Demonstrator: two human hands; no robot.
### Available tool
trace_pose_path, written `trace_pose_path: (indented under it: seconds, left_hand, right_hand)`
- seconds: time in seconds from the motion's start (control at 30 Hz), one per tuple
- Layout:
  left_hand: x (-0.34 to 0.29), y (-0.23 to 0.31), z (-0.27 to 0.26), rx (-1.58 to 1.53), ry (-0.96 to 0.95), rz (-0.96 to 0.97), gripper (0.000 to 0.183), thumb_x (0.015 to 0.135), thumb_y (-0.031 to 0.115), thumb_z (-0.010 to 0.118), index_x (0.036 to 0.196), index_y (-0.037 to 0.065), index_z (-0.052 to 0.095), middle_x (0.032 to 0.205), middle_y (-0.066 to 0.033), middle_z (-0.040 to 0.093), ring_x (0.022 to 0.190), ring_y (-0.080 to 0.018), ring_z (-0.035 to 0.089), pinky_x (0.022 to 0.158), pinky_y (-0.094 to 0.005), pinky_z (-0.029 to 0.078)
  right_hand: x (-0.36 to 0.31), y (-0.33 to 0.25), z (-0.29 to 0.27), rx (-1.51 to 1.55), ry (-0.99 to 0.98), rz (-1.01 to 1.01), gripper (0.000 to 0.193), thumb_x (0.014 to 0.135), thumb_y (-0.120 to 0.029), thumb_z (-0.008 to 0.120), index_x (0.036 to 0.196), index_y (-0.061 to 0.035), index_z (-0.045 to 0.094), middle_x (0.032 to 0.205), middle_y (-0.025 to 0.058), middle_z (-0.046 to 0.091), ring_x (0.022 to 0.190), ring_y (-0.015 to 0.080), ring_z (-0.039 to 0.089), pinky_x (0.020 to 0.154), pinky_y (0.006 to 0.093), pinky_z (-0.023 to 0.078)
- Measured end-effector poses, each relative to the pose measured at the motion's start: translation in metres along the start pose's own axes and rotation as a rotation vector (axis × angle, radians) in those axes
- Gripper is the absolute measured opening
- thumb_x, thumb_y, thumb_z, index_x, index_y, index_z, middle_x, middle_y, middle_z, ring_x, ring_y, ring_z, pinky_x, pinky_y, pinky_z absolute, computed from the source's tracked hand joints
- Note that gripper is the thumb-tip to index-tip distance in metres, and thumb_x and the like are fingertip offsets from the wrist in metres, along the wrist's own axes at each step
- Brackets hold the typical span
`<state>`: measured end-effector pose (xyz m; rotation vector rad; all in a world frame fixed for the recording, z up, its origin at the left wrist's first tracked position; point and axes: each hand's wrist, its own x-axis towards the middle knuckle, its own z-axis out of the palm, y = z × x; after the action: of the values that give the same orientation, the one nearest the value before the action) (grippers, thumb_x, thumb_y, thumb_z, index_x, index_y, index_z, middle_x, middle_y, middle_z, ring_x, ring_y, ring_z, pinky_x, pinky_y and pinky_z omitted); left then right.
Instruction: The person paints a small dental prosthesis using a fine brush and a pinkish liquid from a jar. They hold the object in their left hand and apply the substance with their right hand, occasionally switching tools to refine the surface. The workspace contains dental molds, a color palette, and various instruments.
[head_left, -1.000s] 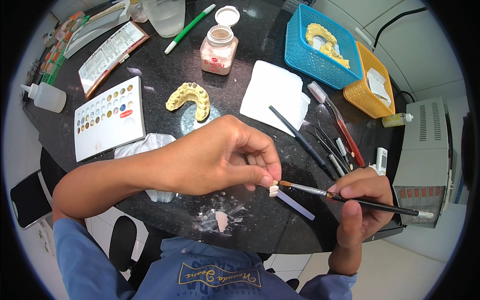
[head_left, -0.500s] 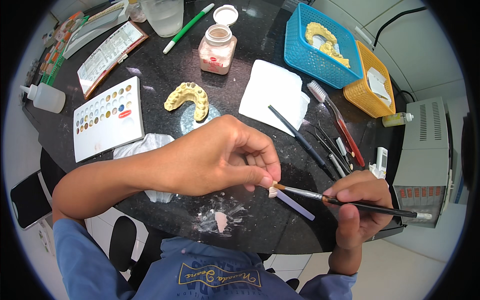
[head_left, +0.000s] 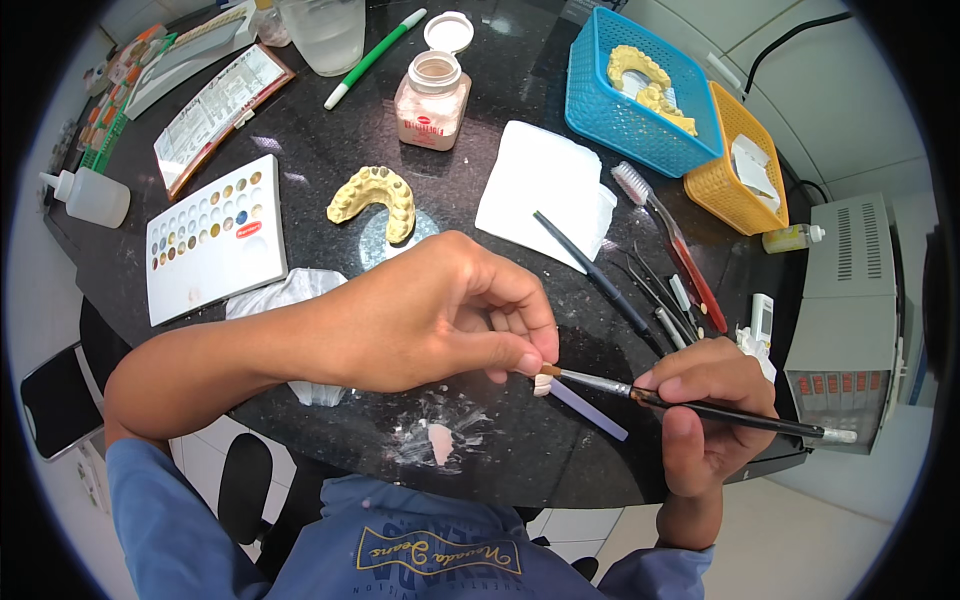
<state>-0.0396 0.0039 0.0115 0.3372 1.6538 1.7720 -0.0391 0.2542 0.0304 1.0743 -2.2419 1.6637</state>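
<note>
With closed fingers, my left hand [head_left: 450, 325] pinches a small cream tooth-shaped piece [head_left: 542, 385] that sticks out below my thumb and fingertip. My right hand [head_left: 715, 400] grips a thin brush [head_left: 600, 383] with a black handle and a silver ferrule. The brown bristles reach the upper part of the piece by my left thumb; whether they touch it, I cannot tell. Just beyond the piece, a lavender strip [head_left: 590, 410] lies on the dark table. Nearer to me is a smear of white powder with a pink patch [head_left: 441, 444].
A yellow dental cast [head_left: 372, 198], an open jar of pink powder [head_left: 432, 105] and a white palette [head_left: 215, 240] stand beyond my left arm. Folded white tissue [head_left: 545, 185], a toothbrush [head_left: 680, 250] and several slim tools lie right. Blue basket [head_left: 640, 130] holds more casts.
The brush tip has shifted slightly left and up along the small piece, and my right hand has moved slightly left with it. My left hand keeps its pinch almost still.
</note>
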Motion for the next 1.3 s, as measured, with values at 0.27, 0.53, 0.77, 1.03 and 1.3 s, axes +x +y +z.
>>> trace_pose_path:
  seconds: [0.27, 0.53, 0.77, 1.03, 1.3]
  left_hand:
    - [0.0006, -0.0018, -0.0002, 0.001, -0.001, 0.023, 0.013, 0.088, 0.005, 0.065, 0.096, -0.006, 0.066, 0.090, -0.0089, 0.068, 0.078, -0.0078, 0.061, 0.067, -0.0196, 0.050]
    - [-0.0007, -0.0005, -0.0037, 0.035, -0.027, 0.082, 0.014, 0.089, 0.006, 0.064, 0.096, -0.006, 0.065, 0.090, -0.0081, 0.068, 0.078, -0.0074, 0.061, 0.066, -0.0191, 0.050]
    - [0.0007, -0.0075, -0.0035, -0.004, -0.026, 0.115, 0.015, 0.089, 0.008, 0.065, 0.097, -0.005, 0.065, 0.090, -0.0073, 0.068, 0.078, -0.0069, 0.061, 0.067, -0.0191, 0.051]
    - [0.0015, -0.0061, -0.0032, -0.019, -0.032, 0.098, 0.014, 0.089, 0.007, 0.065, 0.096, -0.005, 0.065, 0.090, -0.0077, 0.068, 0.078, -0.0077, 0.061, 0.067, -0.0198, 0.051]
    - [0.0009, -0.0050, -0.0034, 0.002, -0.022, 0.083, 0.014, 0.088, 0.007, 0.065, 0.096, -0.005, 0.065, 0.090, -0.0082, 0.067, 0.077, -0.0080, 0.061, 0.068, -0.0200, 0.052]
  right_hand:
    - [-0.0019, -0.0010, -0.0008, 0.029, 0.033, 0.030, 0.012, 0.077, -0.005, 0.065, 0.084, 0.0039, 0.061, 0.072, 0.0164, 0.066, 0.064, 0.0210, 0.065, 0.058, 0.0244, 0.051]
    - [-0.0064, -0.0041, -0.0035, 0.067, 0.153, 0.099, 0.013, 0.083, -0.008, 0.062, 0.087, 0.0035, 0.058, 0.075, 0.0180, 0.065, 0.067, 0.0172, 0.060, 0.061, 0.0241, 0.049]
    - [-0.0071, -0.0017, 0.0020, 0.058, 0.025, 0.070, 0.012, 0.078, -0.004, 0.066, 0.086, 0.0038, 0.062, 0.074, 0.0161, 0.067, 0.065, 0.0204, 0.066, 0.058, 0.0244, 0.050]
    - [-0.0095, -0.0005, -0.0051, 0.059, 0.084, 0.072, 0.011, 0.077, -0.003, 0.065, 0.084, 0.0042, 0.061, 0.074, 0.0176, 0.066, 0.066, 0.0193, 0.064, 0.059, 0.0242, 0.050]
    - [-0.0088, -0.0021, -0.0013, 0.050, 0.023, 0.075, 0.012, 0.078, -0.003, 0.065, 0.086, 0.0044, 0.061, 0.075, 0.0186, 0.066, 0.067, 0.0192, 0.064, 0.060, 0.0240, 0.050]
